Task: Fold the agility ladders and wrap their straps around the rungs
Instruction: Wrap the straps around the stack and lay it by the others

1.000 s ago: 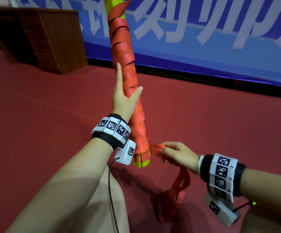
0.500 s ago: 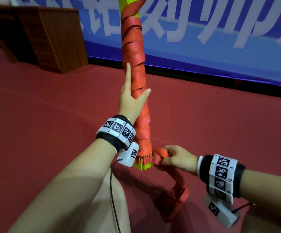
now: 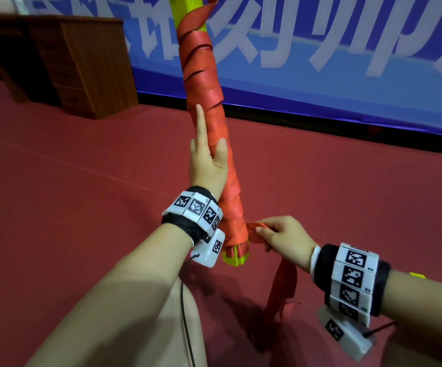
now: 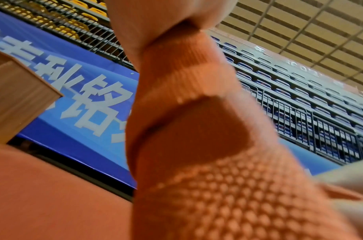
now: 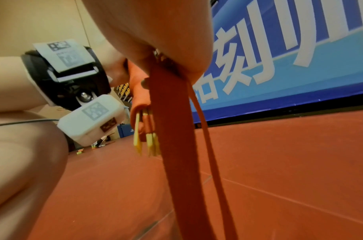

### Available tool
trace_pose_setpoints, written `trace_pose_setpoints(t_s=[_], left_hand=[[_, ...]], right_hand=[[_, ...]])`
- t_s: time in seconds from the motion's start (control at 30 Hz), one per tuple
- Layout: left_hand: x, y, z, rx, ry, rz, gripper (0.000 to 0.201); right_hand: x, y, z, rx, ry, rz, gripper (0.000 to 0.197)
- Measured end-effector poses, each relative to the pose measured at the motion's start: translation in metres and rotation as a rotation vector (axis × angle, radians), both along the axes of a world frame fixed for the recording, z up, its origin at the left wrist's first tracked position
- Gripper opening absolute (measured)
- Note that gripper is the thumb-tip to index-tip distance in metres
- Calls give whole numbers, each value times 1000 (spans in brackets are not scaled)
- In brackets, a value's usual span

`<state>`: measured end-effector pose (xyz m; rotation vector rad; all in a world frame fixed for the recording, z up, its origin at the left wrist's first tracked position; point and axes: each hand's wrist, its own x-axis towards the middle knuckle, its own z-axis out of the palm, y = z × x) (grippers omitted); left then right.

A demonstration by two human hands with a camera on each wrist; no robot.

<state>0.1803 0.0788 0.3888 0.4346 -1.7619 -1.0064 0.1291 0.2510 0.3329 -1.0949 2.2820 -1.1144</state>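
The bundle of rungs (image 3: 237, 256), yellow-green and stacked together, stands nearly upright above the red floor (image 3: 69, 207), leaning a little to the upper left. The orange strap (image 3: 209, 102) coils around it in overlapping turns from just below the top to near the bottom, so only the two ends of the rungs show.

The left hand (image 3: 208, 165) holds the wrapped bundle at mid-height: the forefinger lies straight up along the coils, the thumb presses the near side, and the other fingers are hidden behind the bundle. The right hand (image 3: 280, 235) pinches the loose strap right beside the bundle's lower end, fingers curled round it; the free tail (image 3: 280, 290) hangs from that hand to the floor.

Compared with a second ago, the bundle stands more upright, the right hand has come in closer to its lower end, and the tail hangs straighter instead of looping out.

The bundle's top is cut off by the frame edge. The left wrist view is blurred, filled by strap weave (image 4: 197, 129). In the right wrist view the hanging strap (image 5: 176, 146) covers the middle. A wooden cabinet (image 3: 82, 64) stands by the blue banner (image 3: 346, 75).
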Motion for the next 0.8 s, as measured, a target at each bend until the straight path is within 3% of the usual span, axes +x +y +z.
trace_pose_setpoints(t_s=[0.1,0.2,0.33,0.37,0.43,0.53,0.67,0.73,0.8], left_hand=[[-4,1,3,90,87,-37,68],[-9,-2,4,244,170,-95,88],[-11,3,2,444,226,-75,101],[-12,4,2,481,227,-70,101],[-14,3,2,557,228,-96,101],[-12,-3,7,698,251,-210,88],[-1,-19,21,872,432,-511,40],[5,-21,25,839,429,-588,44],[10,-16,28,728,384,-569,64]], right_hand=[[0,1,7,-78,129,-41,22],[-2,2,11,-81,272,-23,25],[2,-1,-4,165,436,74,85],[2,-2,-6,219,464,64,88],[-4,-5,-4,254,506,43,73],[-16,-1,10,165,356,58,50],[-22,7,30,-26,-1,207,42],[-17,7,39,-95,-217,304,38],[-13,6,43,-124,-364,381,37]])
